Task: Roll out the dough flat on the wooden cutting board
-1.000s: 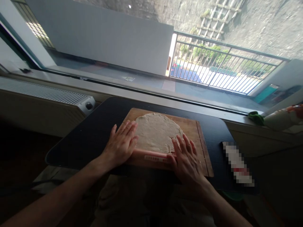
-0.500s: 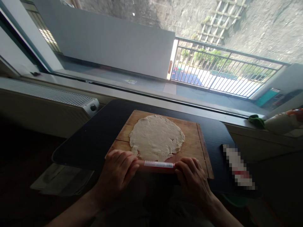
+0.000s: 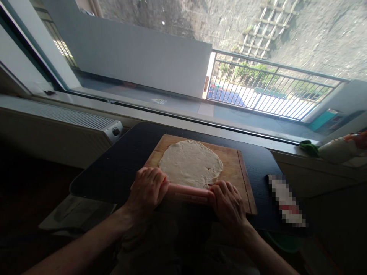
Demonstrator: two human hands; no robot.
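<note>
A pinkish rolling pin (image 3: pixel 187 193) lies across the near edge of a flat, roughly round sheet of dough (image 3: pixel 190 162). My left hand (image 3: pixel 150 187) is closed around the pin's left end, and my right hand (image 3: pixel 228 200) grips its right end. The dough has an uneven rim and a small crease near its right side. Beneath it is a wooden board (image 3: pixel 232 172); my hands and the pin hide its near left part.
The board rests on a dark table (image 3: pixel 114 164). At its right lies a blurred-out oblong object (image 3: pixel 286 200). A white radiator (image 3: pixel 111 131) stands at the left. Behind the table run a window sill (image 3: pixel 172 120) and glass. A green cloth-like item (image 3: pixel 309 148) sits at the right.
Both hands have pushed the rolling pin slightly forward onto the dough's near edge. The pin has turned, so its white label now faces lower and looks dim. The view has shifted a little.
</note>
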